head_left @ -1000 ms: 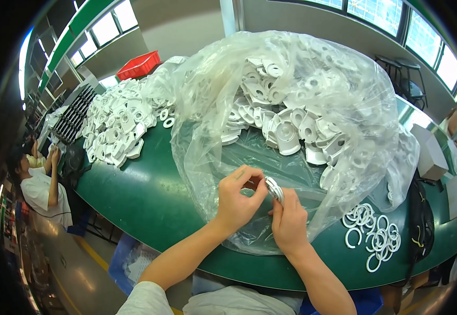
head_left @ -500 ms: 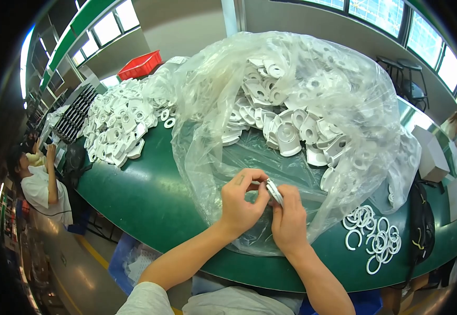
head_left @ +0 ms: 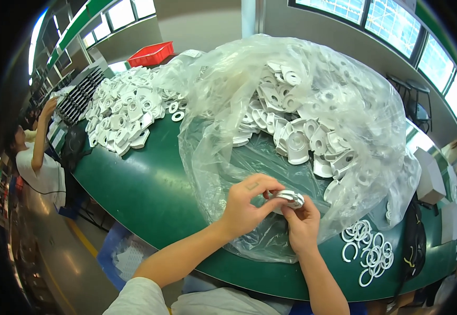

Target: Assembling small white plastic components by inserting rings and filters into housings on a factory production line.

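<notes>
Plastic part [head_left: 291,197], white and rounded, is held up in front of the mouth of the clear bag [head_left: 223,86], above the film at the bag's near side. Its layered edge faces up toward me, and I can't make out whether it is one piece or several put together. The fingers of my left hand [head_left: 247,205] close on its left end, thumb against fingertips; those of my right hand [head_left: 304,226] grip its right end from below, thumb on the near side. Both grips are narrow, with the part between them.

I judge the step in hand to be close two-handed handling, turning the part or pressing it; which one, I can't tell. The next move calls, I think, for one steady pinch, leaving the other hand free to shift its hold.

Inside the bag, beyond my hands, lie many white moulded pieces [head_left: 297,146]. Right of the bag's near edge, white rings [head_left: 376,257] lie in a loose cluster on the green worktop [head_left: 134,184]. Left of the bag spreads a heap of white pieces [head_left: 126,113], with a red tray [head_left: 152,55] behind it. Right of the bag stands a pale box [head_left: 429,178]. Well left of the bag, past the worktop, a co-worker [head_left: 42,163] raises one arm.
</notes>
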### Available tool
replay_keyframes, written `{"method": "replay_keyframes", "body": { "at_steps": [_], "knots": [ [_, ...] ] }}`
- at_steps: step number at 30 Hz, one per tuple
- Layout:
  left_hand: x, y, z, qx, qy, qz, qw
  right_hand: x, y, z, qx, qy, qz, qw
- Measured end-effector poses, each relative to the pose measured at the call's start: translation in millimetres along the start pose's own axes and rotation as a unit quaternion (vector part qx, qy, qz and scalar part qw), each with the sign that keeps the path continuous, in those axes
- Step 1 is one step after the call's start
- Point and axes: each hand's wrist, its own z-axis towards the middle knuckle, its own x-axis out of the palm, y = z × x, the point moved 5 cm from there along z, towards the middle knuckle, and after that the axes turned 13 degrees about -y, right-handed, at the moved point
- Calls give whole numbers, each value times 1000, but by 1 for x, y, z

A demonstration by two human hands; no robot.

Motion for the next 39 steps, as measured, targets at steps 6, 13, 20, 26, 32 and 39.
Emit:
{"method": "replay_keyframes", "body": {
  "at_steps": [6,13,20,26,32,39],
  "knots": [
    [1,-6,-1,36,11,-4,999,0,1,1,7,-5,39,999],
    [3,-11,-2,47,-14,15,999,1,9,0,-39,-16,-30,999],
    [2,-11,-2,62,-23,28,997,2,12,-2,-56,-22,-52,997],
    [-3,-7,0,11,-12,1,1000,0,11,-2,-59,-25,-89,994],
    [-6,6,9,-90,89,-97,987,1,10,-1,-20,0,-73,997],
    [-7,17,7,-172,140,-144,964,2,12,-1,-47,5,-100,994]
  ]
}}
